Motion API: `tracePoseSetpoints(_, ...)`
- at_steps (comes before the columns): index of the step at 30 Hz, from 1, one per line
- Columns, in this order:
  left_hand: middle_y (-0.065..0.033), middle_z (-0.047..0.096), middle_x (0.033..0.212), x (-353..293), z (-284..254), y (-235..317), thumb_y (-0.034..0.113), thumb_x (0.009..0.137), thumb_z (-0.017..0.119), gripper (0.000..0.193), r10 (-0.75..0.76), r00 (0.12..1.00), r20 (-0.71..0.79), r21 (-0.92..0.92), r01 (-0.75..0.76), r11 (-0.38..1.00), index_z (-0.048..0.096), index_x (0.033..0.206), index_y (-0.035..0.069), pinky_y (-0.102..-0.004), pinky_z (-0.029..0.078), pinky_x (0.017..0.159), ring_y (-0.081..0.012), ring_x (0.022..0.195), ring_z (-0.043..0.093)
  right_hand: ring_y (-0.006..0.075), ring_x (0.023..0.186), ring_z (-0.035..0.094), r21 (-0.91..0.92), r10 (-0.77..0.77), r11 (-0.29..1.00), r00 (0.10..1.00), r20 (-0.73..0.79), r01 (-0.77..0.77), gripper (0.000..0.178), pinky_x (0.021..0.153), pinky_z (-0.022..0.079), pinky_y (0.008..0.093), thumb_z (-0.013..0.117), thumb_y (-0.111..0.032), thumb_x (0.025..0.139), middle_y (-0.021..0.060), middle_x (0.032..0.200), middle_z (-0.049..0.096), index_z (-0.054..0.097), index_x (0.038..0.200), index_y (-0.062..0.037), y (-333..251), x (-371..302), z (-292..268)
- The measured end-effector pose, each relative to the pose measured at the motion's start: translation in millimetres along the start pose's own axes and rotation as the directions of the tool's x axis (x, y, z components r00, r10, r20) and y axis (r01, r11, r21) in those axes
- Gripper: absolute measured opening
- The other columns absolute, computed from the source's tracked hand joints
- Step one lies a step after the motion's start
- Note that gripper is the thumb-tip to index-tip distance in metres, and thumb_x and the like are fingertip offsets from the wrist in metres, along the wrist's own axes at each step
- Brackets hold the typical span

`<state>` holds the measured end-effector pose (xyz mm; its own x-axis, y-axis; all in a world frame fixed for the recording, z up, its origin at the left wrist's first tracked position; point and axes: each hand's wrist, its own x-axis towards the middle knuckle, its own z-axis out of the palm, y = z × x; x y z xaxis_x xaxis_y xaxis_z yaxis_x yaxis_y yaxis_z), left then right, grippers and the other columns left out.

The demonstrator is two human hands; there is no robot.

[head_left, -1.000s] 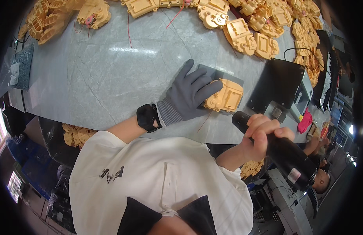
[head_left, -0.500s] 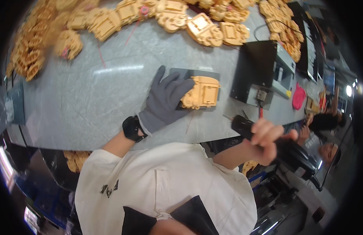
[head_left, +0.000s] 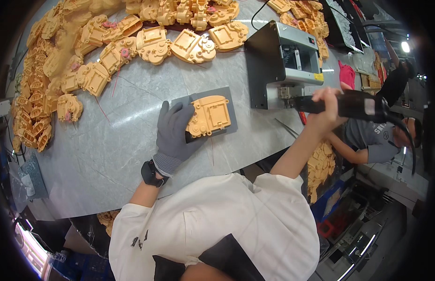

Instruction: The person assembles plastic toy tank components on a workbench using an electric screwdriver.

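My left hand (head_left: 174,126), in a grey glove, grips the left side of a yellow-orange plastic housing (head_left: 214,116). The housing lies with its recessed side up on a dark grey pad (head_left: 232,105) on the table. Wrapped round a black corded electric screwdriver (head_left: 360,106), my bare right hand (head_left: 326,110) holds the tool almost level. Its front end points left, at the metal outlet of a black and grey screw feeder (head_left: 265,70). Whether the bit touches the outlet cannot be made out.
Many similar housings (head_left: 193,46) are heaped along the table's far and left sides. Tweezers (head_left: 285,127) lie near the front edge. A pink cloth (head_left: 347,75) is beyond the feeder. A co-worker in a grey shirt (head_left: 367,138) is at the right, near more housings (head_left: 320,168).
My right hand has carried the screwdriver forward to the feeder's outlet, turning it nearly level. My left hand stays on the housing. The whole view has shifted.
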<state>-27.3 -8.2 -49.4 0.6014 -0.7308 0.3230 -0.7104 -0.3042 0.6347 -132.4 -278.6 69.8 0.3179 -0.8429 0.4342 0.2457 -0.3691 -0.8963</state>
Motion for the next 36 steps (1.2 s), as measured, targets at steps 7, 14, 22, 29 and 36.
tracePoseSetpoints(7,-0.0113,0.052,0.114,-2,-1,-3,0.023,0.058,0.080,0.075,-0.033,0.999,-0.015,-0.020,0.033,0.999,0.042,0.121,0.008,-0.0529,0.023,0.106,-0.0330,0.113,0.046,0.0164,0.050,0.048,0.082,0.150,0.984,0.982,0.118,-0.160,0.041,0.057,0.044,0.0332,0.052,0.008,0.073,0.0074,0.065,0.047,0.038,0.111,-0.0003,-2,-26,-11)
tracePoseSetpoints(14,-0.0125,0.053,0.111,1,-4,-1,0.024,0.059,0.080,0.074,0.009,0.999,-0.036,-0.053,-0.011,0.999,0.042,0.120,0.008,-0.0524,0.024,0.105,-0.0332,0.112,0.047,0.0159,0.047,0.047,0.066,-0.224,0.972,0.974,-0.026,0.225,0.038,0.054,0.045,0.0334,0.051,0.003,0.072,0.0082,0.061,0.048,0.040,0.108,0.0026,-27,-39,12)
tracePoseSetpoints(22,-0.0126,0.054,0.110,-1,-2,-3,0.024,0.058,0.081,0.075,0.000,0.999,-0.040,-0.054,-0.002,0.999,0.042,0.120,0.009,-0.0518,0.024,0.106,-0.0334,0.111,0.047,0.0151,0.048,0.047,0.002,-0.043,0.999,0.996,-0.076,0.043,0.038,0.054,0.044,0.0288,0.054,0.008,0.069,0.0083,0.062,0.050,0.042,0.105,0.0048,-3,-11,17)
tracePoseSetpoints(29,-0.0127,0.054,0.112,0,-3,-3,0.024,0.058,0.081,0.075,-0.015,0.999,-0.040,-0.052,0.013,0.999,0.043,0.120,0.008,-0.0515,0.024,0.106,-0.0331,0.110,0.048,0.0155,0.047,0.047,0.006,-0.049,0.999,0.999,-0.021,0.049,0.037,0.053,0.044,0.0295,0.054,0.010,0.070,0.0083,0.062,0.050,0.043,0.105,0.0038,-2,-20,12)
tracePoseSetpoints(36,-0.0113,0.053,0.113,-1,-5,-4,0.025,0.058,0.081,0.076,-0.023,1.000,-0.010,-0.056,0.023,0.998,0.042,0.122,0.009,-0.0514,0.024,0.106,-0.0317,0.110,0.048,0.0164,0.046,0.046,0.087,-0.133,0.986,0.986,-0.103,0.142,0.037,0.053,0.044,0.0320,0.052,0.004,0.070,0.0082,0.061,0.048,0.041,0.106,0.0022,-10,-30,-1)
